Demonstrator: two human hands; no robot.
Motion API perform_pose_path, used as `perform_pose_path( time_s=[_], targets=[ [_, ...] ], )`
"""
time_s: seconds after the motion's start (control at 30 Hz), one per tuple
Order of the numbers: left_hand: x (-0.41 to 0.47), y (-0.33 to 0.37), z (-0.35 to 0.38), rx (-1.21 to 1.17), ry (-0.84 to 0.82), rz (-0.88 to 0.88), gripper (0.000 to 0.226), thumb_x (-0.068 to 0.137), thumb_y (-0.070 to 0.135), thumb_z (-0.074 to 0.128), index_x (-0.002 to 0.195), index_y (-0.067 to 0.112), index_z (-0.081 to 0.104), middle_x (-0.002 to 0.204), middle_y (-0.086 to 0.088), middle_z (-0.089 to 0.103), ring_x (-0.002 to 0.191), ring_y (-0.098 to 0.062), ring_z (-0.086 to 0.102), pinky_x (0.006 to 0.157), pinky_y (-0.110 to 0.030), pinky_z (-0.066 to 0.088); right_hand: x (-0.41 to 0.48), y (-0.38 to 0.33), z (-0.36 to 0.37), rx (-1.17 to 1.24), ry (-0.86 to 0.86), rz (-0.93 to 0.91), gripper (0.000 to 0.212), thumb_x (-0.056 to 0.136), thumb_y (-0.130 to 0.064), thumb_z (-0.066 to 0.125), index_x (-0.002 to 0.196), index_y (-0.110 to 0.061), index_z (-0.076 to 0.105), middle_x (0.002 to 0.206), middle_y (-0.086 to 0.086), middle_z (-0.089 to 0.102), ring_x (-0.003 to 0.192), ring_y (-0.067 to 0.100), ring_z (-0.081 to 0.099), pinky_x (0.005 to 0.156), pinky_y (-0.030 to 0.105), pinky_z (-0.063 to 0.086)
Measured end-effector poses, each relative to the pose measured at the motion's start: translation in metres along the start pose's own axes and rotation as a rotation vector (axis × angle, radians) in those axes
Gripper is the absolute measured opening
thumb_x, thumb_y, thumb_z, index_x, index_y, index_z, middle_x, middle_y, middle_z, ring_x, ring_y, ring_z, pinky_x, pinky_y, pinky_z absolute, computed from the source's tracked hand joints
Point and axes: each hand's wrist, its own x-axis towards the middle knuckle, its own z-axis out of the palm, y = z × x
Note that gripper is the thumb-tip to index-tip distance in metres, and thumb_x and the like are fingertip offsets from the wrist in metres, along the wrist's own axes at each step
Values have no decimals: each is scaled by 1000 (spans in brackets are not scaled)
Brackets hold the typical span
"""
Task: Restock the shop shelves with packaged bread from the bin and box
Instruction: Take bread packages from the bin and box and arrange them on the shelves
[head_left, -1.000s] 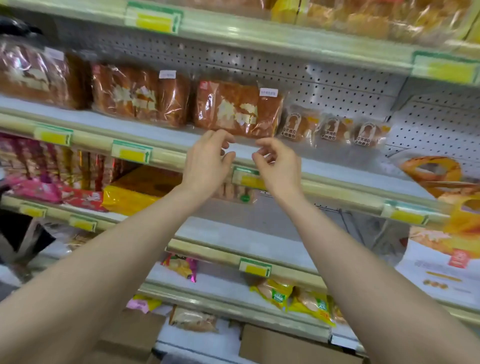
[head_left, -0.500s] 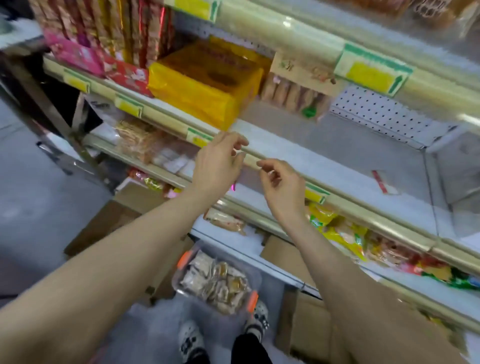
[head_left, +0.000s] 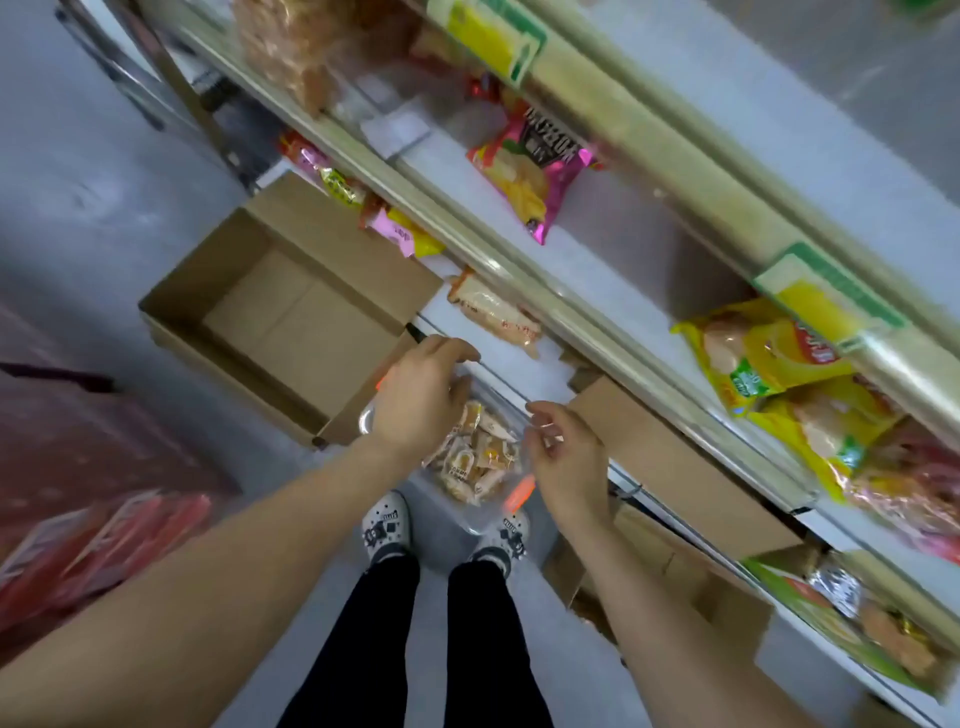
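Note:
A clear plastic bin (head_left: 475, 512) with orange latches stands on the floor by my feet, holding several small packaged breads (head_left: 475, 454). My left hand (head_left: 421, 395) hovers over the bin's far left side, fingers loosely curled, holding nothing. To the right of the bin is my right hand (head_left: 563, 457), also empty, with its fingers apart. An open cardboard box (head_left: 283, 322) sits on the floor to the left of the bin and shows no contents. The shop shelves (head_left: 587, 332) run diagonally above, with one packaged bread (head_left: 496, 314) on the lowest shelf.
Yellow snack bags (head_left: 763, 348) and a pink bag (head_left: 540, 171) lie on the shelves at right. Another cardboard box (head_left: 670, 462) stands under the shelf to the right of the bin. Red packages (head_left: 104, 551) lie at the left. My shoes (head_left: 387, 525) stand on grey floor.
My view has swung down from the upper bread shelves to the floor. Both hands have come down from the shelf edge to just above the bin.

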Motion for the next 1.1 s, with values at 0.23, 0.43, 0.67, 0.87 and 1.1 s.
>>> perform_pose_path(
  time_s=[0.23,0.43,0.67,0.87,1.1],
  targets=[
    [-34,-77,93,14,-144,-247,30,84,12,68,112,21,66,118,-2,65,97,-28,65,68,-37,53,4,82,67,-25,-241,112,29,91,-8,65,119,-18,67,111,-4,70,100,13,66,79,10,48],
    [-51,-133,165,32,-195,-367,36,88,12,64,122,23,63,124,0,62,102,-29,63,74,-37,50,20,147,118,-95,-382,174,37,91,-7,64,128,-14,62,117,0,68,96,9,60,75,4,42],
    [-56,-198,240,7,-255,-427,46,89,9,62,133,16,57,130,-7,57,113,-32,57,86,-39,48,45,217,189,-181,-494,156,44,88,-11,67,130,-19,60,125,2,66,114,23,61,94,44,51],
    [-44,-252,290,37,-313,-503,66,84,7,69,144,11,43,146,-14,43,132,-34,43,104,-41,40,79,245,246,-239,-537,78,54,90,-10,66,140,-24,51,137,-1,59,125,22,53,103,44,45],
    [-14,-302,336,79,-265,-618,83,87,19,68,153,15,19,159,-17,16,143,-35,24,113,-44,30,130,264,316,-339,-537,-75,65,93,-8,62,150,-26,37,156,1,35,142,23,34,111,44,39]
  ],
)
